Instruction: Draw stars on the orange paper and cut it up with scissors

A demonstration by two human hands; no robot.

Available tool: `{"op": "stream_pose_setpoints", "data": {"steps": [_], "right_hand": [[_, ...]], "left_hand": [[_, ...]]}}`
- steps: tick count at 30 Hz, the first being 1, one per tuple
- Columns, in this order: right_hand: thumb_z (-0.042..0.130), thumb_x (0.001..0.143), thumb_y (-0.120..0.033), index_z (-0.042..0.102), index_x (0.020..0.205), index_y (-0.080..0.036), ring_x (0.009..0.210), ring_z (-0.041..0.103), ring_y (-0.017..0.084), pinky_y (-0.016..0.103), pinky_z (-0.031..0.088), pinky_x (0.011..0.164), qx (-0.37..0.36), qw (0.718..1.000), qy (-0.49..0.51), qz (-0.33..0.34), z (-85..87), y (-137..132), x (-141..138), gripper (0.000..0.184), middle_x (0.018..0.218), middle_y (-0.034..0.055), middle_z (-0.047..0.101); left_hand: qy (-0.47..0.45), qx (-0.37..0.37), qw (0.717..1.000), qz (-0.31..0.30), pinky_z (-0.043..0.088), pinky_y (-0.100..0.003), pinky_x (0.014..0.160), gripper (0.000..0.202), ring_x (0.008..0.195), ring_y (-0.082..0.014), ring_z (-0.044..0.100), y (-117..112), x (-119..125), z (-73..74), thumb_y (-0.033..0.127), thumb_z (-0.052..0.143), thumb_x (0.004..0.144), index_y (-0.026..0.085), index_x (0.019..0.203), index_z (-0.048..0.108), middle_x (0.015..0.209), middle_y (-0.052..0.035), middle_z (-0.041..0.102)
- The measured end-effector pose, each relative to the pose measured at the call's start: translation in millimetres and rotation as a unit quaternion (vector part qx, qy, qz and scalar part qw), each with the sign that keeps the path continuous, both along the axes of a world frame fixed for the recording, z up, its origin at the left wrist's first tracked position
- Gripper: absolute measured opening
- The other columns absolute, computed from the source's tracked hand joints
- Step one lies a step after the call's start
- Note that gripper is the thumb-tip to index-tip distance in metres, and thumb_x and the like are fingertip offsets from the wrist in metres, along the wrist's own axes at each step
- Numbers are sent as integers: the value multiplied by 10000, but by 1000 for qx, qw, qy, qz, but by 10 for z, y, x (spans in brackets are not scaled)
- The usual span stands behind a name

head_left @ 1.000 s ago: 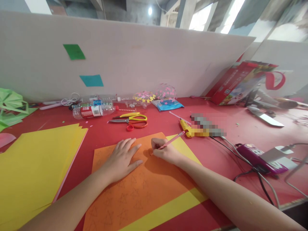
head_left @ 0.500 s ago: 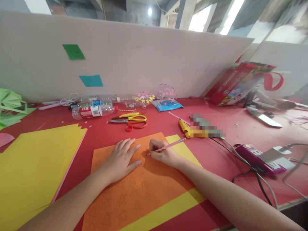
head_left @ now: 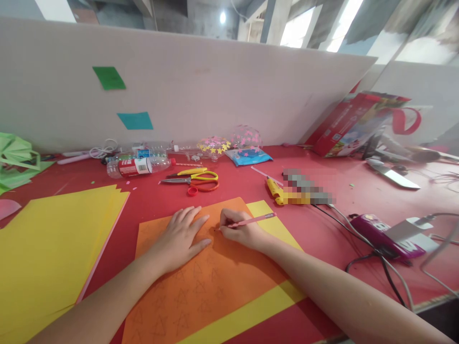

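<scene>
An orange sheet of paper (head_left: 244, 282) lies in front of me with several pencil-drawn stars (head_left: 181, 298) on its near left part. Beneath it, a yellow sheet (head_left: 247, 313) sticks out at the right and along the near edge. My left hand (head_left: 184, 239) rests flat on the orange paper, fingers spread. In my right hand (head_left: 244, 231) is a pink pencil (head_left: 253, 220), pinched near its point, with the tip at the paper just right of my left fingers. The far end of the pencil leans to the right.
Scissors (head_left: 201, 181) and a yellow utility knife (head_left: 188, 171) lie beyond the paper. Plastic bottles (head_left: 134, 167) stand behind them by the white partition (head_left: 215, 86). Yellow paper (head_left: 53, 248) is stacked at left. A yellow glue gun (head_left: 275, 192), cables and a purple packet (head_left: 373, 229) are at right.
The pencil tip and my right hand have shifted slightly left, and the pencil lies a little flatter. My left hand has stayed in place.
</scene>
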State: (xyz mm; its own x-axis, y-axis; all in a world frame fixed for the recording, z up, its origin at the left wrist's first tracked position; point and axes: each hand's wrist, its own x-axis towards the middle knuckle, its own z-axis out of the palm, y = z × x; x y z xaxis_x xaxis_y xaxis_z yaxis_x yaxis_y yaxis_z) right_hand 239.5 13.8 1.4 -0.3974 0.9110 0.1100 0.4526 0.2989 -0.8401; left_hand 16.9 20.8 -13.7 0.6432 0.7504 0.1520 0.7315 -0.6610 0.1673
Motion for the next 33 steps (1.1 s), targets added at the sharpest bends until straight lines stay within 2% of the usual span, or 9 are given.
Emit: {"op": "stream_pose_setpoints", "data": {"steps": [6, 11, 17, 22, 28, 33], "right_hand": [[482, 670, -167, 419, 645, -204, 523, 362, 93, 211, 266, 476, 18, 999, -5, -29, -13, 2, -9, 77, 569, -57, 441], [471, 650, -166, 377, 627, -210, 509, 341, 90, 211, 249, 472, 39, 998, -4, -41, -29, -2, -26, 106, 551, -61, 415], [464, 633, -199, 353, 600, -214, 492, 316, 90, 217, 219, 453, 44, 996, -8, -79, -48, 14, -24, 117, 522, -65, 386], [438, 603, -195, 339, 584, -216, 486, 290, 90, 224, 202, 449, 44, 995, -5, -90, -17, 16, -26, 103, 507, -67, 355], [440, 600, -187, 339, 585, -217, 488, 293, 91, 224, 202, 453, 39, 995, -6, -95, -15, 11, -18, 106, 512, -67, 358], [452, 612, -174, 350, 602, -215, 491, 303, 89, 218, 210, 458, 47, 997, -12, -62, -32, 0, -5, 110, 523, -67, 372]], "left_hand": [[10, -21, 1000, 6, 277, -556, 1079, 606, 1365, -360, 304, -8, 10, 30, 607, 329, 957, 191, 1374, 471, 1483, -169, 380], [7, -20, 1000, 5, 279, -549, 1083, 592, 1371, -350, 298, -14, 12, 36, 606, 334, 958, 213, 1381, 460, 1491, -150, 376], [33, -27, 999, 6, 273, -573, 1077, 597, 1369, -375, 293, -22, 36, 59, 566, 367, 964, 154, 1385, 464, 1493, -194, 360], [19, -5, 1000, 3, 287, -546, 1081, 590, 1361, -353, 321, -17, 27, 45, 592, 355, 958, 189, 1372, 475, 1478, -168, 393], [23, 1, 1000, 1, 279, -544, 1086, 600, 1360, -351, 321, -9, 18, 23, 594, 343, 961, 183, 1380, 468, 1476, -173, 393], [28, -9, 1000, 6, 287, -563, 1073, 601, 1366, -363, 304, -2, 23, 23, 593, 334, 963, 185, 1386, 461, 1487, -173, 376]]}}
